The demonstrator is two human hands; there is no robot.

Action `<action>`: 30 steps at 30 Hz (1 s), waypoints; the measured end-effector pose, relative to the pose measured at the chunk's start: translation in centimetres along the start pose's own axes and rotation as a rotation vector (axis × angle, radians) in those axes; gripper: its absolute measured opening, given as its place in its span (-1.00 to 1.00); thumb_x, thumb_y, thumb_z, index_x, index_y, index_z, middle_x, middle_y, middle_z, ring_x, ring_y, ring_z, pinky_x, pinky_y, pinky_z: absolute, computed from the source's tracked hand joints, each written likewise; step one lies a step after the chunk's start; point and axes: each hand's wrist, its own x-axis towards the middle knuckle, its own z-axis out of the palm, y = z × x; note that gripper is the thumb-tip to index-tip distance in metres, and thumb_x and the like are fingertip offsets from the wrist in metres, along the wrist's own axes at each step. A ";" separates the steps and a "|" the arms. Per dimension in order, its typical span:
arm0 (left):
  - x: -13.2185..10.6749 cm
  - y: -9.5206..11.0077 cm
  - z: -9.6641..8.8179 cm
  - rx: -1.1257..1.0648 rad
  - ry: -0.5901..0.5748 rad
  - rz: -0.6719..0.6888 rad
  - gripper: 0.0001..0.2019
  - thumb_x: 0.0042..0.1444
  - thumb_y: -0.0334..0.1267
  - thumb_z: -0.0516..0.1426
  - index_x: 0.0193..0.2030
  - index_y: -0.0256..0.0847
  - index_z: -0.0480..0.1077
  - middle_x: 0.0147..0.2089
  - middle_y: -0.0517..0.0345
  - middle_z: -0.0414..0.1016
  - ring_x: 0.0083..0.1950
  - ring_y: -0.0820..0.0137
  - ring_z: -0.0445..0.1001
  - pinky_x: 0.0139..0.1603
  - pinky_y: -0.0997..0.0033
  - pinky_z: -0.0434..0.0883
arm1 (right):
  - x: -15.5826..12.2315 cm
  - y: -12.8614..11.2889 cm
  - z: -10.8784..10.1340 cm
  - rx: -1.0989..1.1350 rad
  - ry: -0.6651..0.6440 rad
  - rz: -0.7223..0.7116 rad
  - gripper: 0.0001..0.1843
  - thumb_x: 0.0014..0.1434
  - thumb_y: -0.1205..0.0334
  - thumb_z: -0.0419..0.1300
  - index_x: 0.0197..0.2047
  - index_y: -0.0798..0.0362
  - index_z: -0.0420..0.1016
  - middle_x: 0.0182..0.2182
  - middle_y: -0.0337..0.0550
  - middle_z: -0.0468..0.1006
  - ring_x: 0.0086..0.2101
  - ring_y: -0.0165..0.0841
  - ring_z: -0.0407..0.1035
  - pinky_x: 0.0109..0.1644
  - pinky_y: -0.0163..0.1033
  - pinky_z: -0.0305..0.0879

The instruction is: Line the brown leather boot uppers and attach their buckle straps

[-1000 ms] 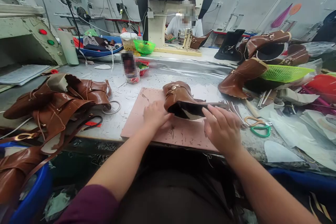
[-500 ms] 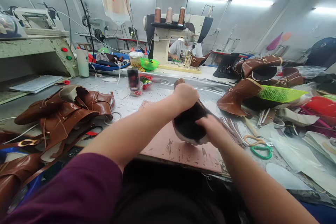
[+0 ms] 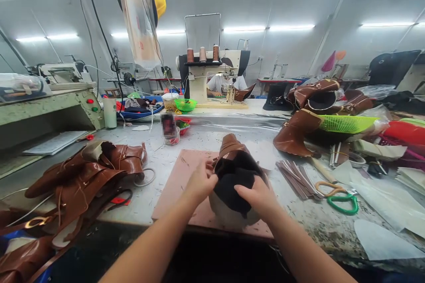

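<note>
A brown leather boot upper (image 3: 232,172) with a black lining stands on end over the pink cutting mat (image 3: 175,185), its open mouth turned towards me. My left hand (image 3: 199,183) grips its left rim with fingers curled in. My right hand (image 3: 257,196) is closed on the lower right of the opening, thumb pressed on the black lining.
Brown boot uppers (image 3: 86,172) pile up at the left. Strips (image 3: 297,177), scissors (image 3: 327,188) and a green-handled tool (image 3: 343,203) lie to the right. More boots (image 3: 299,128) and a green basket (image 3: 345,124) stand at the far right. A person sits behind a sewing machine (image 3: 202,79).
The boot upper, lying flat on the mat a second ago, was lifted and turned on end. My left hand came down from its top to the left rim. The camera tilted up.
</note>
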 end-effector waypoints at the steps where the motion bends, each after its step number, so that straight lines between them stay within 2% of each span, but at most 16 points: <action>1: -0.3 -0.4 0.5 -0.013 -0.036 -0.008 -0.70 -0.02 -0.33 0.05 -0.09 -0.26 0.30 -0.18 0.01 0.48 -0.19 0.26 0.47 -0.16 0.28 0.39 | 0.0 0.0 0.1 0.001 0.000 0.009 -0.79 -0.26 0.28 0.14 -0.45 0.10 0.48 -0.51 -0.20 0.56 -0.41 -0.22 0.45 -0.36 -0.21 0.38; 4: -0.4 -0.9 1.4 -0.112 -0.078 -0.030 -0.75 0.08 -0.23 -0.02 -0.17 -0.23 0.40 -0.17 0.03 0.52 -0.08 0.22 0.44 -0.04 0.24 0.34 | 0.0 -0.1 0.1 0.018 0.019 0.033 -0.80 -0.31 0.30 0.17 -0.47 0.07 0.46 -0.55 -0.21 0.55 -0.44 -0.22 0.45 -0.40 -0.22 0.39; 6: -0.5 -1.0 1.4 -0.187 -0.088 -0.045 -0.69 0.13 -0.20 -0.08 -0.16 -0.23 0.42 -0.13 0.03 0.52 -0.04 0.23 0.43 -0.02 0.26 0.35 | 0.2 -0.4 -0.3 0.057 0.064 0.052 -0.82 -0.24 0.22 0.15 -0.46 0.05 0.43 -0.55 -0.18 0.56 -0.44 -0.20 0.46 -0.40 -0.20 0.40; 8: -0.8 -1.2 1.2 -0.254 -0.096 -0.060 -0.64 0.14 -0.20 -0.12 -0.11 -0.24 0.42 -0.11 0.05 0.52 -0.07 0.26 0.45 -0.08 0.29 0.39 | 0.5 -0.7 -0.9 0.112 0.122 0.065 -0.77 -0.13 0.10 0.04 -0.42 0.04 0.37 -0.51 -0.12 0.57 -0.42 -0.18 0.48 -0.37 -0.15 0.43; 11: -1.4 -1.9 1.2 -0.308 -0.077 -0.067 -0.62 0.13 -0.23 -0.14 -0.08 -0.26 0.41 -0.15 0.08 0.53 -0.12 0.29 0.47 -0.13 0.32 0.42 | 0.9 -1.1 -1.1 0.153 0.160 0.050 -0.66 -0.05 0.05 -0.12 -0.34 0.06 0.33 -0.37 0.00 0.59 -0.28 -0.15 0.49 -0.22 -0.09 0.43; 14: -1.6 -2.9 1.3 -0.294 0.007 -0.070 -0.63 0.13 -0.24 -0.14 -0.07 -0.26 0.39 -0.14 0.09 0.52 -0.07 0.29 0.45 -0.06 0.31 0.38 | 0.4 -0.5 0.2 0.077 0.127 -0.003 -0.61 -0.02 0.02 -0.07 -0.23 0.10 0.34 -0.27 0.04 0.58 -0.22 -0.13 0.47 -0.15 -0.06 0.39; 18: -2.2 -4.7 0.4 -0.186 0.131 -0.118 -0.70 0.13 -0.25 -0.11 -0.12 -0.25 0.35 -0.17 0.04 0.51 -0.13 0.26 0.45 -0.13 0.30 0.38 | -1.5 1.9 3.2 -0.179 0.007 -0.105 -0.73 -0.14 0.11 0.16 -0.36 0.09 0.46 -0.38 0.03 0.58 -0.29 -0.03 0.44 -0.12 0.04 0.31; 20: -3.0 -5.3 -0.2 -0.094 0.202 -0.159 -0.73 0.11 -0.28 -0.10 -0.10 -0.23 0.29 -0.17 0.01 0.47 -0.15 0.23 0.43 -0.12 0.23 0.34 | -2.3 3.3 4.2 -0.288 -0.040 -0.152 -0.75 -0.11 0.14 0.15 -0.37 0.09 0.49 -0.37 0.05 0.57 -0.28 -0.01 0.43 -0.11 0.06 0.27; 22: -4.1 -5.6 -0.6 -0.007 0.240 -0.187 -0.78 0.08 -0.30 -0.08 -0.15 -0.22 0.28 -0.20 -0.03 0.44 -0.15 0.18 0.42 -0.11 0.17 0.30 | -2.8 4.3 4.8 -0.352 -0.073 -0.190 -0.71 -0.01 0.13 0.09 -0.27 0.09 0.50 -0.30 0.06 0.57 -0.22 -0.03 0.42 -0.09 0.01 0.28; 24: -5.3 -5.4 -0.7 0.035 0.193 -0.177 -0.86 0.07 -0.26 -0.03 -0.28 -0.20 0.31 -0.28 0.00 0.44 -0.20 0.17 0.42 -0.14 0.21 0.30 | -2.9 4.8 4.9 -0.387 -0.098 -0.218 -0.69 0.07 0.12 0.04 -0.21 0.08 0.49 -0.23 0.03 0.56 -0.16 -0.08 0.40 -0.06 -0.05 0.28; 25: -5.8 -5.1 -0.5 0.033 0.145 -0.167 -0.83 0.10 -0.22 -0.05 -0.35 -0.19 0.31 -0.34 0.03 0.44 -0.25 0.20 0.43 -0.19 0.25 0.31 | -2.9 5.0 5.0 -0.399 -0.105 -0.226 -0.68 0.10 0.11 0.01 -0.20 0.08 0.48 -0.22 0.01 0.55 -0.14 -0.11 0.40 -0.04 -0.06 0.28; 27: -6.4 -4.6 0.0 0.003 0.028 -0.156 -0.64 0.19 -0.14 -0.19 -0.44 -0.18 0.32 -0.43 0.07 0.45 -0.34 0.27 0.44 -0.31 0.34 0.34 | -2.7 5.2 4.8 -0.421 -0.109 -0.228 -0.65 0.14 0.08 -0.03 -0.20 0.08 0.48 -0.20 0.01 0.55 -0.14 -0.12 0.40 -0.04 -0.08 0.29; 29: -6.6 -4.2 0.5 -0.023 -0.075 -0.158 -0.56 0.21 -0.12 -0.26 -0.44 -0.21 0.35 -0.43 0.08 0.47 -0.34 0.30 0.46 -0.35 0.39 0.35 | -2.5 5.4 4.5 -0.444 -0.100 -0.215 -0.60 0.15 0.05 -0.06 -0.18 0.11 0.48 -0.18 0.04 0.55 -0.13 -0.13 0.41 -0.04 -0.09 0.30; 30: -6.5 -4.1 0.8 -0.023 -0.117 -0.162 -0.60 0.19 -0.11 -0.19 -0.40 -0.22 0.37 -0.40 0.08 0.49 -0.32 0.29 0.46 -0.35 0.40 0.36 | -2.3 5.5 4.1 -0.456 -0.094 -0.204 -0.57 0.16 0.05 -0.08 -0.15 0.13 0.47 -0.17 0.05 0.54 -0.12 -0.14 0.41 -0.04 -0.10 0.31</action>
